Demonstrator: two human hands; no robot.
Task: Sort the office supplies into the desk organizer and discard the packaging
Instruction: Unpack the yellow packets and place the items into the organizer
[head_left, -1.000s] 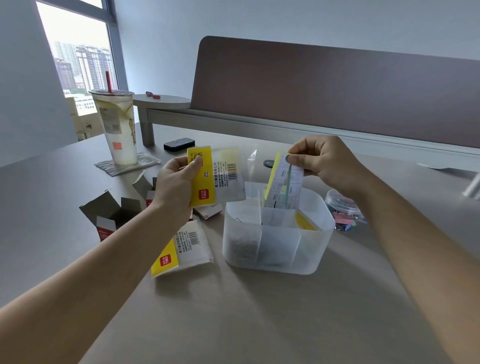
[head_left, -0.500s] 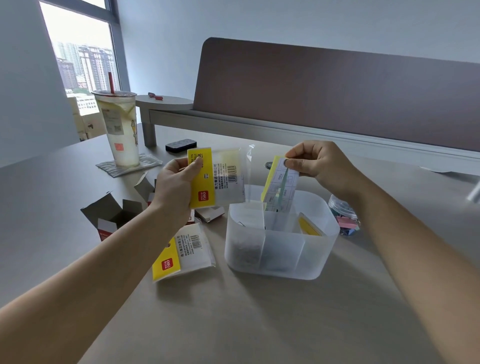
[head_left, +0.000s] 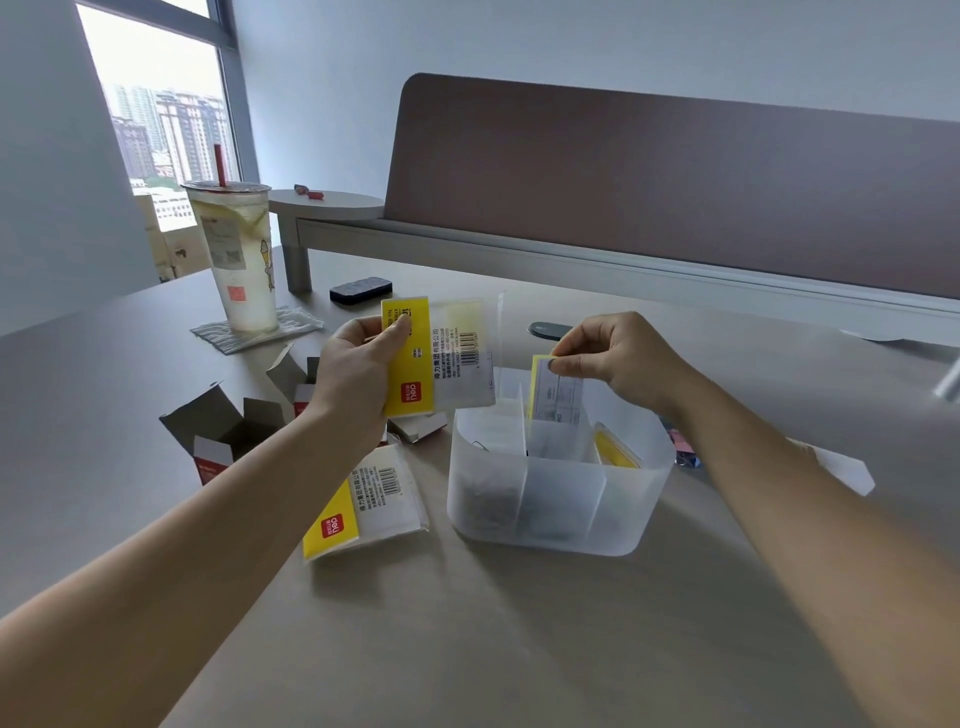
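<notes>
A frosted plastic desk organizer (head_left: 558, 512) with dividers stands on the table in the middle. My right hand (head_left: 621, 361) pinches the top edge of a yellow-edged sticky note pad (head_left: 553, 395), whose lower part sits inside a back compartment of the organizer. Left of the organizer, my left hand (head_left: 358, 371) grips a clear plastic wrapper with a yellow label (head_left: 436, 358) and holds it up above the table. A second wrapper of the same kind (head_left: 363, 501) lies flat on the table under my left forearm. Another yellow pad (head_left: 615, 452) stands in the organizer's right compartment.
Opened small cardboard boxes (head_left: 223, 428) lie at the left. A tall iced drink with a red straw (head_left: 236, 260) stands on a napkin at the back left. A black eraser-like block (head_left: 361, 288) lies behind. A clear tub of coloured clips (head_left: 685, 452) sits right of the organizer, behind my right arm.
My right hand has lowered the sticky note pad further into the organizer. My left hand keeps the wrapper raised in about the same place.
</notes>
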